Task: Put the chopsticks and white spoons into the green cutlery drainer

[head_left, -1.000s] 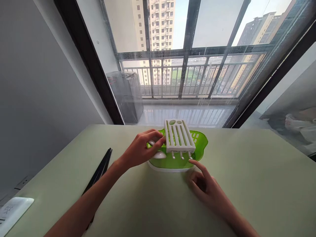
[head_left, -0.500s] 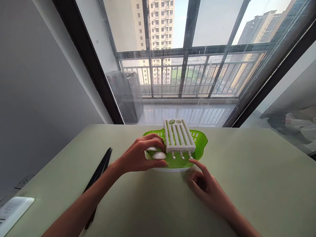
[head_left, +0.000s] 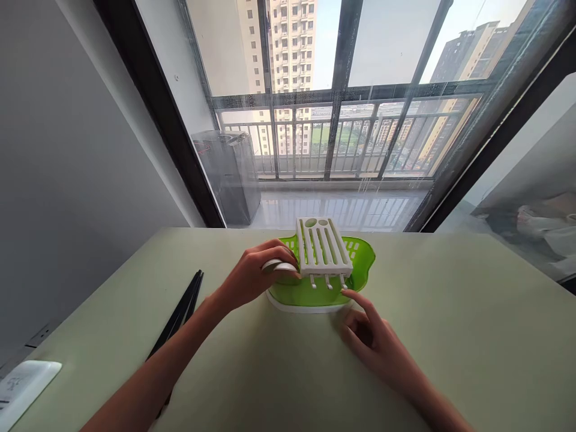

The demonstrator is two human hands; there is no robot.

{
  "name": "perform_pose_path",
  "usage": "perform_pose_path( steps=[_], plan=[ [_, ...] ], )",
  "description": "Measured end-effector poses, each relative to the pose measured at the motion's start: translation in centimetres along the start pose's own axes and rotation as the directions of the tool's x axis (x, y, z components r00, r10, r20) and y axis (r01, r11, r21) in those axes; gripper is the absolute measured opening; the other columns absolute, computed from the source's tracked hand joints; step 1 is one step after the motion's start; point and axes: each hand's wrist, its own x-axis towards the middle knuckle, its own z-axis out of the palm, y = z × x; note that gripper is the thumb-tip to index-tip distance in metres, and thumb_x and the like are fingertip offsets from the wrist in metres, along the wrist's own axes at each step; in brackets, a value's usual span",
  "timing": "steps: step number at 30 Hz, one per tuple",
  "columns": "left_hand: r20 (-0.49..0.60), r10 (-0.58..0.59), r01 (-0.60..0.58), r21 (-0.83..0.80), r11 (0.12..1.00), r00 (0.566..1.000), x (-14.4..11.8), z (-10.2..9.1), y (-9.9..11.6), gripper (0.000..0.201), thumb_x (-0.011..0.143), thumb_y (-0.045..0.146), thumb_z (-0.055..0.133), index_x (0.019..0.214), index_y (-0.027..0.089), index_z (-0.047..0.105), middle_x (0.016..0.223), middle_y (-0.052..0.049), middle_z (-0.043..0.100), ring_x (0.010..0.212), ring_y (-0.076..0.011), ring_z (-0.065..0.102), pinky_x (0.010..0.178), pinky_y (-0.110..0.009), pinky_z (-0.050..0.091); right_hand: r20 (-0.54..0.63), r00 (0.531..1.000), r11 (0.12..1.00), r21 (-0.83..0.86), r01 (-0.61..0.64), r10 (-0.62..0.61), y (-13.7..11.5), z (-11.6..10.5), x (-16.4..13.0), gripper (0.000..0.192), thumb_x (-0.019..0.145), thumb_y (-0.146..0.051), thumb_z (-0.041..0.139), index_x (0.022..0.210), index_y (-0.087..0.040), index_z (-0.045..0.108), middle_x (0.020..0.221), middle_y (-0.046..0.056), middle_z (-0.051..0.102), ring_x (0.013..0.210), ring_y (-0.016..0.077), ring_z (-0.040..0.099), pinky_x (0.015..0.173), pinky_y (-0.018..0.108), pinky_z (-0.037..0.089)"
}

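Left hand [head_left: 252, 279] grips green basket [head_left: 360, 267]; right hand [head_left: 373, 339] rests beside it.

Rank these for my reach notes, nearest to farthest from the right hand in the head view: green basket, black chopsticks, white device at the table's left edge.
From the right hand:
1. Green basket, just ahead, fingertip by its base.
2. Black chopsticks, left, past the left forearm.
3. White device, far left edge.

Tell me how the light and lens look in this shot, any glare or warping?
Head view: daylight from the window backlights the scene; soft shadows under the left hand and green basket; wide-angle lens bends the window frames outward; nothing blurred.
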Motion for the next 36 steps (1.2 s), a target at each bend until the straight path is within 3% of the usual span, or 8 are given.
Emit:
perform_pose_path(
  steps=[8, 14, 18, 22, 26, 30, 33, 36],
  plan=[
    [0.030, 0.034, -0.036, 0.069, 0.997, 0.999, -0.3, 0.0, 0.1, 0.015, 0.095, 0.034, 0.071, 0.092, 0.020, 0.068, 0.107, -0.006, 0.069, 0.100, -0.0181, 0.068, 0.086, -0.027, 0.055, 0.010, 1.000, 1.000, 0.008, -0.009, 0.009, -0.2, 0.0, 0.0, 0.056, 0.100, -0.026, 0.052, 0.152, -0.030, 0.032, 0.076, -0.007, 0.051, 0.060, 0.0107, 0.047, 0.057, 0.020, 0.042],
    [0.061, 0.046, -0.050, 0.060, 0.997, 0.997, -0.1, -1.0, 0.8, 0.016, 0.097, 0.036, 0.068, 0.093, 0.020, 0.067, 0.106, -0.007, 0.070, 0.097, -0.0186, 0.069, 0.086, -0.029, 0.054, 0.014, 1.000, 1.000, 0.018, -0.018, 0.018, -0.3, -0.1, 0.1, 0.055, 0.101, -0.027, 0.051, 0.152, -0.028, 0.032, 0.075, -0.007, 0.051, 0.060, 0.0111, 0.045, 0.057, 0.021, 0.041],
    [-0.033, 0.050, -0.049, 0.025, 0.998, 0.998, 0.1, -1.7, 0.9, 0.018, 0.098, 0.035, 0.066, 0.089, 0.020, 0.067, 0.101, -0.008, 0.071, 0.095, -0.0194, 0.069, 0.086, -0.030, 0.053, 0.009, 1.000, 0.999, 0.026, -0.029, 0.029, -0.2, 0.0, 0.2, 0.054, 0.102, -0.029, 0.051, 0.152, -0.027, 0.032, 0.076, -0.006, 0.051, 0.061, 0.0119, 0.045, 0.058, 0.022, 0.041],
    [-0.222, 0.014, -0.021, -0.029, 0.999, 0.975, 0.2, -2.0, 1.2, 0.021, 0.099, 0.037, 0.064, 0.087, 0.020, 0.065, 0.095, -0.007, 0.073, 0.093, -0.0200, 0.070, 0.082, -0.031, 0.053, 0.009, 1.000, 1.000, 0.024, -0.017, 0.017, -0.1, 0.0, 0.1, 0.054, 0.102, -0.030, 0.051, 0.152, -0.027, 0.032, 0.076, -0.006, 0.051, 0.060, 0.0117, 0.045, 0.057, 0.022, 0.040],
    [-0.438, -0.139, 0.096, -0.119, 0.988, 0.888, 0.5, -2.3, 1.6, 0.030, 0.100, 0.045, 0.060, 0.083, 0.019, 0.063, 0.092, -0.006, 0.075, 0.090, -0.0209, 0.072, 0.079, -0.030, 0.055, 0.011, 1.000, 1.000, 0.014, -0.015, 0.015, -0.1, 0.0, 0.0, 0.054, 0.102, -0.027, 0.051, 0.152, -0.028, 0.032, 0.076, -0.006, 0.051, 0.060, 0.0111, 0.045, 0.058, 0.021, 0.041],
    [-0.585, -0.319, 0.108, -0.366, 0.924, 0.746, 0.9, -3.7, 0.8, 0.039, 0.097, 0.055, 0.061, 0.087, 0.018, 0.067, 0.092, -0.007, 0.076, 0.086, -0.0209, 0.074, 0.076, -0.030, 0.057, 0.012, 1.000, 1.000, 0.018, -0.010, 0.010, -0.2, 0.0, 0.1, 0.054, 0.102, -0.027, 0.051, 0.152, -0.028, 0.032, 0.075, -0.007, 0.051, 0.059, 0.0108, 0.044, 0.056, 0.021, 0.039],
    [-0.620, -0.494, 0.024, -0.609, 0.793, 0.610, 1.1, -5.2, -0.4, 0.040, 0.095, 0.057, 0.064, 0.086, 0.019, 0.067, 0.089, -0.004, 0.076, 0.081, -0.0178, 0.074, 0.076, -0.029, 0.059, 0.005, 1.000, 1.000, 0.027, -0.002, 0.002, -0.2, 0.0, 0.1, 0.052, 0.102, -0.028, 0.051, 0.151, -0.027, 0.033, 0.074, -0.007, 0.050, 0.059, 0.0110, 0.044, 0.056, 0.021, 0.039],
    [-0.530, -0.691, -0.050, -0.809, 0.586, 0.491, 0.9, -6.5, -1.3, 0.037, 0.098, 0.052, 0.062, 0.079, 0.020, 0.061, 0.083, 0.001, 0.074, 0.076, -0.0139, 0.073, 0.080, -0.030, 0.061, 0.000, 1.000, 1.000, 0.026, 0.000, 0.000, -0.2, 0.0, 0.1, 0.052, 0.103, -0.030, 0.051, 0.151, -0.026, 0.033, 0.074, -0.006, 0.050, 0.059, 0.0114, 0.044, 0.056, 0.021, 0.040]
  ],
)
